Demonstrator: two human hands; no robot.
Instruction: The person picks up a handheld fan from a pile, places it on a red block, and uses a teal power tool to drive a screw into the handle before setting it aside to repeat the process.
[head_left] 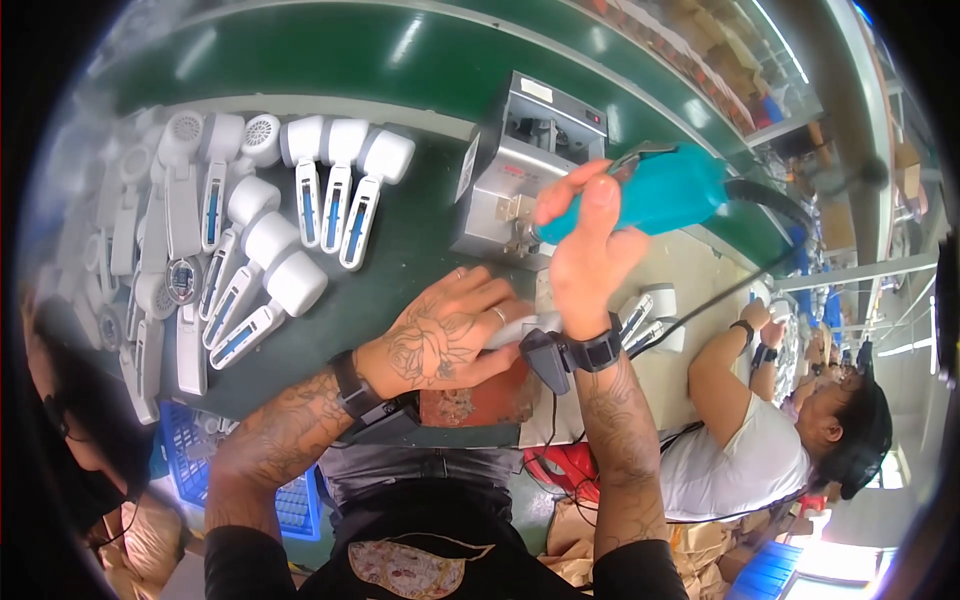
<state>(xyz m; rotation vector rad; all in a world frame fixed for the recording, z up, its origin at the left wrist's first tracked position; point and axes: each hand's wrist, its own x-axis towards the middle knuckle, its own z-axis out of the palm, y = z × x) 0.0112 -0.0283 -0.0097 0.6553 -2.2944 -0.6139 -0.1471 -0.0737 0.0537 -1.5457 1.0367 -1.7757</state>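
My right hand is closed around a teal corded power tool, likely an electric screwdriver, raised in front of a grey metal machine that looks like a screw feeder. The tool's front end lies close to the machine's near side; whether they touch, I cannot tell. Lower and to the left, my left hand has its fingers curled over a white part, mostly hidden beneath them. That hand rests above a reddish-brown pad at the bench's near edge.
Several white handheld units with round heads lie across the green bench at left. More white units lie to the right. The tool's black cable crosses there. A blue crate stands below left. People sit on both sides.
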